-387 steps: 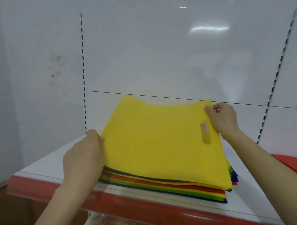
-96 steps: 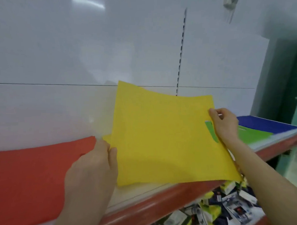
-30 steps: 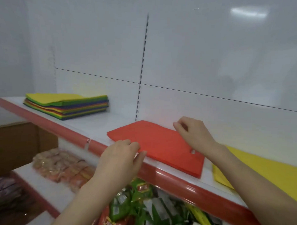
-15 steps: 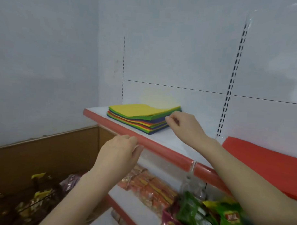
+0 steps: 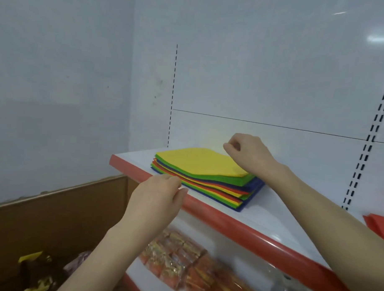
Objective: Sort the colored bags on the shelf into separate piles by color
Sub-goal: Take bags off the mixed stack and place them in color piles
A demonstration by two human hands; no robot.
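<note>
Two hands at the thin matte bag stack: my left hand relaxed, empty, by the glossy shelf lip; right hand curled over the yellow bag, grip unclear.

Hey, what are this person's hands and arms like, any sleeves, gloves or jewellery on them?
The left hand and the right hand are both bare, with no gloves, and no rings show. Both arms are uncovered as far as the picture reaches: no sleeve is in view, and no watch or bracelet shows at either wrist.
</note>
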